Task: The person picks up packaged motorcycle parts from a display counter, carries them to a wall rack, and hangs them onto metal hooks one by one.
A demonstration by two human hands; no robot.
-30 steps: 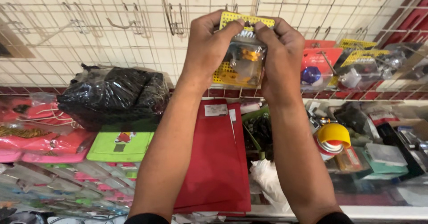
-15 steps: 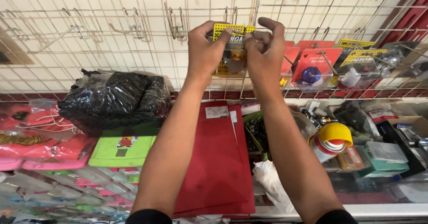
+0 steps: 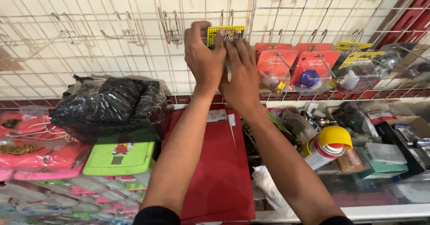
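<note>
in front of me a white tiled wall (image 3: 112,68) stands behind a wire grid rack (image 3: 313,10) with metal hooks (image 3: 170,25). below, a shelf counter with a pale front edge (image 3: 385,211) runs across. the light is bright and even.

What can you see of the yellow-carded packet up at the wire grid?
The yellow-carded packet shows only its top: a yellow card patterned with small dots, held upright against the white wire grid. The left hand covers its left side, the right hand its front and lower part, so the contents are hidden.
</note>
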